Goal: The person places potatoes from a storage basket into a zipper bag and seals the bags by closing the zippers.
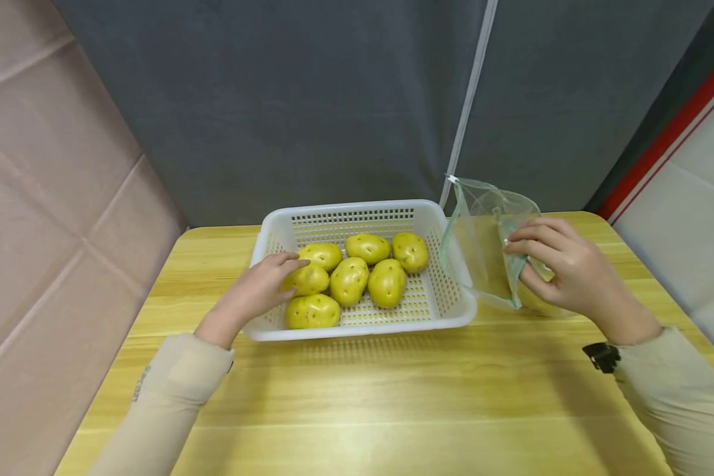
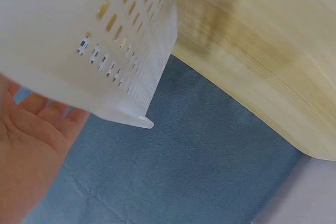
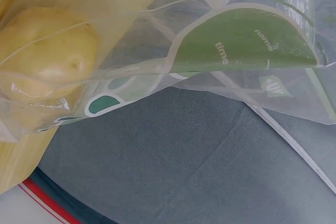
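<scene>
Left side first: your left hand [image 1: 256, 287] is over the basket's left rim, fingers loosely extended and slightly apart at the nearest potato [image 1: 306, 280]; can't tell if the tips touch it (left wrist view hides them behind the basket wall). Risk there: a fingertips-only hold on a smooth, round potato could let it roll into its neighbours. Lifting low could also snag the rim and drag the basket [image 1: 369, 329], which looks light. Seven potatoes sit in it, bunched left and centre, so pulling one may shift the rest. Further right, the bag [image 1: 482, 264] is thin and limp, its mouth seemingly gaping toward the basket; your right hand [image 1: 562, 268] pinches its edge between thumb and fingers. One-sided support means the free lip could fold shut, and a potato knocking it could tear it from your pinch. Another potato [image 3: 50, 56] shows through the plastic, apparently inside; tip the bag and it could roll out. Edges and room, same order: bare table [image 1: 357, 410] between basket and left edge, your forearm crossing it. Far side is tight, basket close to the back edge and the grey cloth [image 1: 285, 119]. Widest open run is the near strip in front of the basket. Bag's left lip overlaps the right rim from above, so little gap there; right edge is near your right wrist.
</scene>
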Demonstrator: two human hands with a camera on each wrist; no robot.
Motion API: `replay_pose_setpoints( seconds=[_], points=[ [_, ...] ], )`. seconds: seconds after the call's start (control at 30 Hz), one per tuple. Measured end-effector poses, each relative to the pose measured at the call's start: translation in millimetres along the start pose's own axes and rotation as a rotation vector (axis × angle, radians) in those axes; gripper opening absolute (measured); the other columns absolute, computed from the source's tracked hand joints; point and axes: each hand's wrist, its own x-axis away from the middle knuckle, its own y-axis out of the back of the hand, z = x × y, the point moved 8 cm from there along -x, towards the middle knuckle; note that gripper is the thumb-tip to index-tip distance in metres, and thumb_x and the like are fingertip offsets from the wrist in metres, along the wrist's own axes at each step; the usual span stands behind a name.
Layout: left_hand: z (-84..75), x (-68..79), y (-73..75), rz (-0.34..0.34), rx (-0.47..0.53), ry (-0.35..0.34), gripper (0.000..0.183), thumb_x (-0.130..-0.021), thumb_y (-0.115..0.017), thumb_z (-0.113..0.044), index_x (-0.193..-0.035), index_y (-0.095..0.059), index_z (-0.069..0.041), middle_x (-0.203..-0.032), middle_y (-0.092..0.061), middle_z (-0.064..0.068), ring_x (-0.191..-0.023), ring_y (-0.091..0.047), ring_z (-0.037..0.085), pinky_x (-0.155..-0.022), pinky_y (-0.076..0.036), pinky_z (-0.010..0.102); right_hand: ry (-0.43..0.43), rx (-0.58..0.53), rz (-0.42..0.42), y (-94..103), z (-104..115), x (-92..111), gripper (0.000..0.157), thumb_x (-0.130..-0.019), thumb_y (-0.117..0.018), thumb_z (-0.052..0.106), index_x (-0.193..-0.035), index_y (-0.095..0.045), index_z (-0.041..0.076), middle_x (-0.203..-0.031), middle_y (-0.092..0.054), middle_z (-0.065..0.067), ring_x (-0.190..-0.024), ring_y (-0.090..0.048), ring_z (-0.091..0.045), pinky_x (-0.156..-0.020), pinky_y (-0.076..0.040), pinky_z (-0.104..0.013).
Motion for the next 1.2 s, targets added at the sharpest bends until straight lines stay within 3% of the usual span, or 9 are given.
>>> replay_pose_setpoints(
  seconds=[0.53, 1.2],
  points=[
    [4.4, -6.4, -7.4, 0.002, -0.025, -0.028, 0.049, -0.086, -0.069, -0.01, -0.132, -0.055, -0.002, -0.132, -0.055, 0.023, -0.122, -0.053, 0.039, -0.102, -0.046, 0.052, 0.001, -0.004, -0.004, -2.7, 0.6, 0.2, 0.042, -0.097, -0.038, 0.023, -0.086, -0.069, -0.002, -0.091, -0.066, -0.02, -0.093, -0.054, -0.036, -0.112, -0.025, -0.009],
    [11.9, -12.9, -22.5, 0.048, -0.031, -0.011, 0.053, -0.085, -0.07, -0.013, -0.134, -0.053, -0.004, -0.132, -0.055, 0.022, -0.121, -0.053, 0.039, -0.104, -0.044, 0.051, 0.001, 0.004, 0.008, -4.5, 0.7, 0.9, 0.042, -0.098, -0.038, 0.024, -0.086, -0.069, -0.002, -0.091, -0.066, -0.02, -0.094, -0.054, -0.037, -0.113, -0.024, -0.009]
  ],
)
